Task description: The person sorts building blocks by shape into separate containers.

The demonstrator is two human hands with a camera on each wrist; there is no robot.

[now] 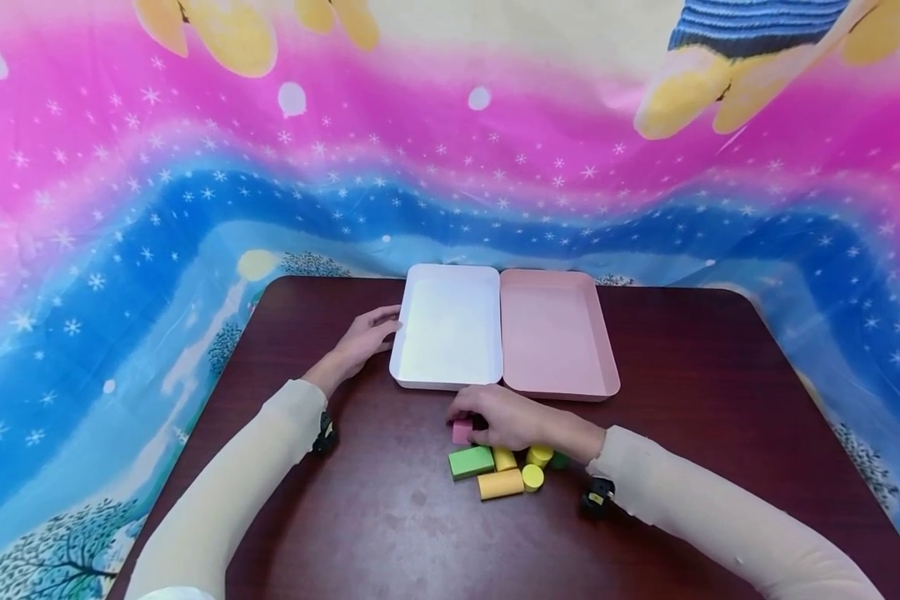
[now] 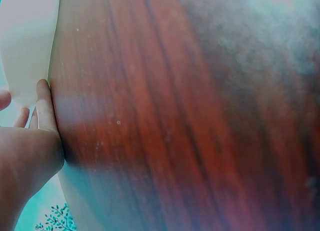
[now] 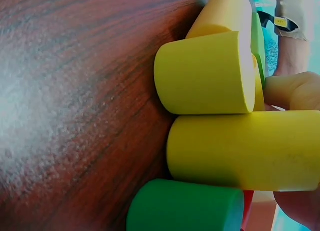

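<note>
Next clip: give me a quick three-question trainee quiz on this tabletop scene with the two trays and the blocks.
1. True or false: the right hand grips the pink block.
2. Which tray does the left hand touch? A) the white tray B) the pink tray C) neither
3. Fill in: the green block lies on the ____, not in a tray.

Key: 1 true. 2 A: the fingers rest against the white tray's outer left wall. 3 table; both trays hold nothing.
</note>
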